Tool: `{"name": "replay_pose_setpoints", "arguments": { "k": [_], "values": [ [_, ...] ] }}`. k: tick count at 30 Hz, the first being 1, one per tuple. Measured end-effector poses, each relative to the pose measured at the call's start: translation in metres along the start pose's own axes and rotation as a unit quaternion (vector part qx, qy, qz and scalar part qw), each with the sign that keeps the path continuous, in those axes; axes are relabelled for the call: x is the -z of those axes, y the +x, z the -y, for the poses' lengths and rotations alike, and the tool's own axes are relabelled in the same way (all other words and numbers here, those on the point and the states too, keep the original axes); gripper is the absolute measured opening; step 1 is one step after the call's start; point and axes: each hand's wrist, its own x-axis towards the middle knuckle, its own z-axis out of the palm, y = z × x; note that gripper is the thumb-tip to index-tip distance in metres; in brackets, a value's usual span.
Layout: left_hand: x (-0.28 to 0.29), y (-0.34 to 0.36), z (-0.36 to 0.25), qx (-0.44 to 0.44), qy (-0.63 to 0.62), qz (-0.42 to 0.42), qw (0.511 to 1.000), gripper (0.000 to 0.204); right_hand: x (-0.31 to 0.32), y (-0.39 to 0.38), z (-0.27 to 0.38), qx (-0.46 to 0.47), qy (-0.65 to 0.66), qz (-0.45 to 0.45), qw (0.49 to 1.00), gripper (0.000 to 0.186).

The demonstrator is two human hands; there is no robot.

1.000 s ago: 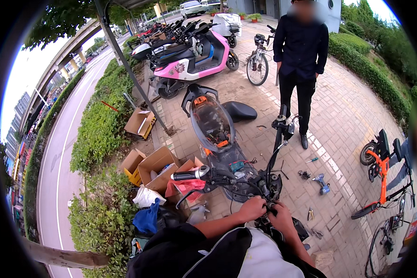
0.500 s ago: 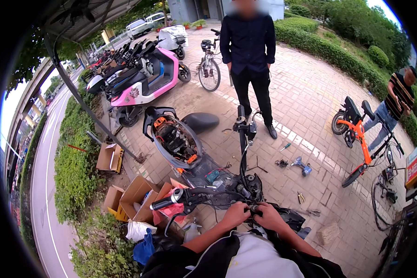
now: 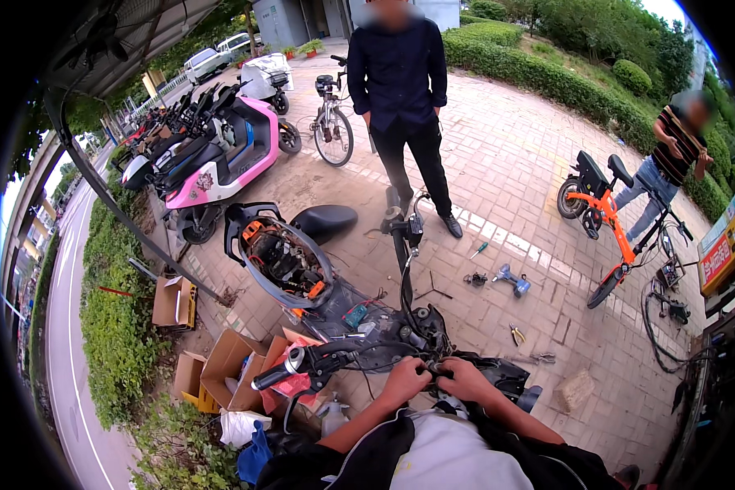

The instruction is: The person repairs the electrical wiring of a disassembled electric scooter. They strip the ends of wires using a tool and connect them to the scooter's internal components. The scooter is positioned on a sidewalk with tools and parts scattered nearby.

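An electric scooter [image 3: 351, 322] with its seat off stands partly dismantled below me, its compartment [image 3: 282, 261] open. At its exposed steering column, beneath the handlebar [image 3: 335, 355], my left hand [image 3: 404, 380] and my right hand [image 3: 461, 380] are close together with fingers curled on a small part at the stem; that part is mostly hidden. A green device [image 3: 355, 317] lies on the footboard. A screwdriver [image 3: 478, 250], a blue power drill [image 3: 511, 279] and pliers [image 3: 517, 335] lie on the paving to the right.
A person in dark clothes [image 3: 396, 90] stands ahead, another in stripes [image 3: 670, 159] by an orange bike [image 3: 608, 224]. Parked scooters [image 3: 220, 147], a bicycle [image 3: 332, 135], a pole [image 3: 147, 245], cardboard boxes [image 3: 233, 371], hedge [image 3: 118, 327] and stone block [image 3: 574, 390] surround me.
The view has turned rightward, so the scene shifts left and the striped-shirted person has come into view. My hands stay together at the steering column.
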Motion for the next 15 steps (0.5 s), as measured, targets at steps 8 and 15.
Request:
{"name": "replay_pose_setpoints", "arguments": {
  "k": [8, 15],
  "values": [
    [0.007, -0.001, 0.001, -0.045, 0.046, 0.022, 0.998, 0.024, -0.005, 0.001, -0.007, 0.073, -0.032, -0.039, 0.996, 0.027],
    [0.011, 0.002, 0.004, -0.065, 0.056, 0.063, 0.994, 0.022, -0.006, 0.003, -0.013, 0.111, -0.028, -0.040, 0.993, 0.025]
  ]
}}
